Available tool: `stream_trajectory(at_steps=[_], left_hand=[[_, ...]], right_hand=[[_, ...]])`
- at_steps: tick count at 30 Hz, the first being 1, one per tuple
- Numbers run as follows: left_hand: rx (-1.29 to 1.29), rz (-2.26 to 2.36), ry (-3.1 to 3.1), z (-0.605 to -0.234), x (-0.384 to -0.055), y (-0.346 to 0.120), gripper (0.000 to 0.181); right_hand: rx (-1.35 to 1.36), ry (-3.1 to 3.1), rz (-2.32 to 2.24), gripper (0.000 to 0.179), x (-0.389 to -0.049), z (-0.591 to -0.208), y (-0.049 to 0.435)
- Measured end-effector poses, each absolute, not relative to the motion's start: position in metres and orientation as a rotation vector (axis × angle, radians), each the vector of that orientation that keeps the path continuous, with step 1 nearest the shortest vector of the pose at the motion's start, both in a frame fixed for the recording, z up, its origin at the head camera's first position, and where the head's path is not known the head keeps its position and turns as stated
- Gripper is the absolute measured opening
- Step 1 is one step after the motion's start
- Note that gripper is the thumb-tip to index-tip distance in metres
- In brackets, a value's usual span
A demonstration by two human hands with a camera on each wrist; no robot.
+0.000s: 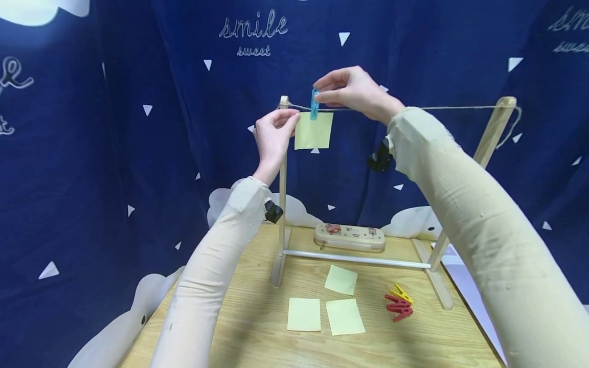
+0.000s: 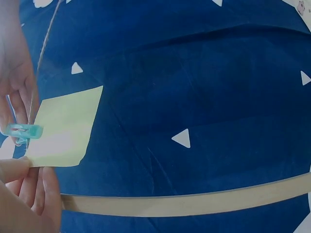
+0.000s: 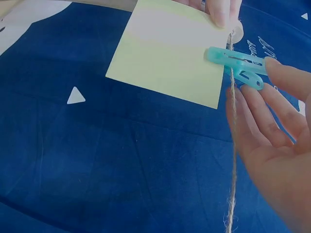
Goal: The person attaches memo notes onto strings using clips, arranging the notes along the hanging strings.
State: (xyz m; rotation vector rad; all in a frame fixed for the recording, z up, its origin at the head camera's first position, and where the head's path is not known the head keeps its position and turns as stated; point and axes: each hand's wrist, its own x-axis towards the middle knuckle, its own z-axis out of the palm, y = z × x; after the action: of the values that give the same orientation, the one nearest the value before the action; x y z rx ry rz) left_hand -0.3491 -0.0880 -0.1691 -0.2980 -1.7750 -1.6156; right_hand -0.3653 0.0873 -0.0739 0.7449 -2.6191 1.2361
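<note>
A yellow sticky note (image 1: pixel 313 135) hangs just below the twine (image 1: pixel 460 108), near the left post. My left hand (image 1: pixel 273 135) pinches its upper left corner between thumb and fingers. On the note's top edge sits a light-blue clothespin (image 3: pixel 235 60), its jaws over both paper and twine. My right hand (image 1: pixel 361 94) holds the clothespin's handle ends; in the right wrist view the thumb lies on one handle and fingertips touch the other. The left wrist view shows the same note (image 2: pixel 68 128) with the clothespin (image 2: pixel 24 130) at its edge.
A wooden stand with a left post (image 1: pixel 282 204) and a right post (image 1: pixel 494 133) carries the twine. On the table (image 1: pixel 257 327) lie three more sticky notes (image 1: pixel 304 314), red clothespins (image 1: pixel 399 308), a yellow clothespin (image 1: pixel 401 293) and a pencil case (image 1: pixel 349 237). Behind hangs a blue curtain (image 1: pixel 138 153).
</note>
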Motion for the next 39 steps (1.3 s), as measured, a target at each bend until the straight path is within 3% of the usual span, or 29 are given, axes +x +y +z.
stream_trajectory(at_steps=[25,39], left_hand=[[-0.301,-1.528,-1.791,-0.181,-0.346,-0.096,0.017],[-0.263,-1.506,-1.816,-0.199,-0.342,-0.105,0.016]], right_hand=[[0.76,-2.619,1.135,0.05,-0.362,-0.072,0.095],[0.803,-2.544,1.21,0.045,-0.338,-0.085,0.136]])
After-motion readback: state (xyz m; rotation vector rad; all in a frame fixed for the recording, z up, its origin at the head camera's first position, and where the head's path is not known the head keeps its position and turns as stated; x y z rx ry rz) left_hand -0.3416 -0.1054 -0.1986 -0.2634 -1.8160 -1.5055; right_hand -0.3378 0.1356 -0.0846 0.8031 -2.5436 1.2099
